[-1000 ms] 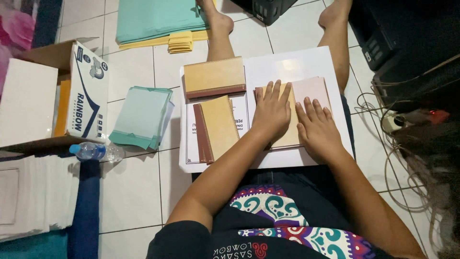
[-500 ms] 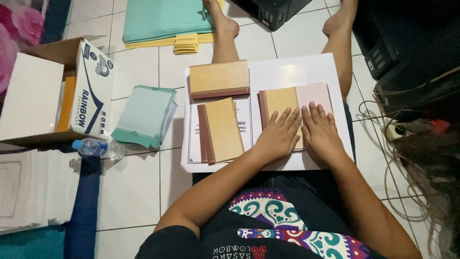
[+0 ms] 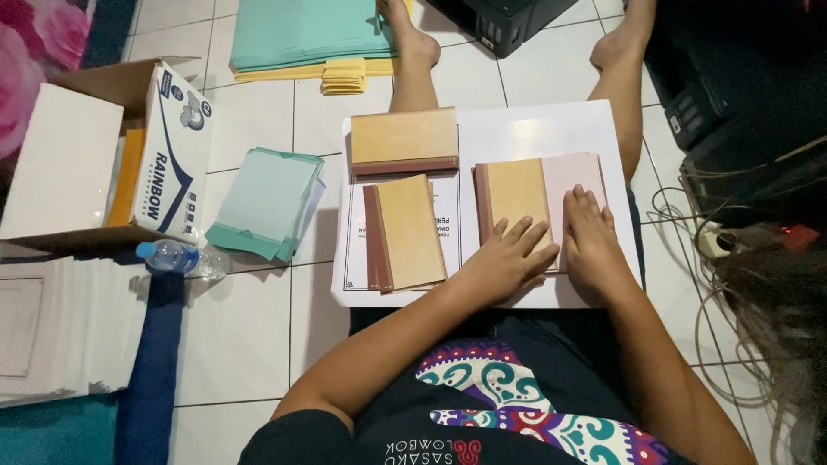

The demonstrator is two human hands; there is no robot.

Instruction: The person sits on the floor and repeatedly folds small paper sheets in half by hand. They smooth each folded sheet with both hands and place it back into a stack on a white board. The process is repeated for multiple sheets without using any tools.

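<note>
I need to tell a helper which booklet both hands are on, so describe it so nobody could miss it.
Find the white board across the person's legs. Three tan booklets lie on it; take the right-hand booklet, under the left hand and right hand. Only this one has a pink sheet along its right side.

- The lower edge of the open booklet (image 3: 538, 202) is covered by the left hand (image 3: 504, 263) and right hand (image 3: 594, 245).
- The printed sheet (image 3: 355, 250) is mostly hidden under a tan booklet (image 3: 405, 232).
- The white paper stack (image 3: 52, 336) is cut off at the frame's left.
</note>
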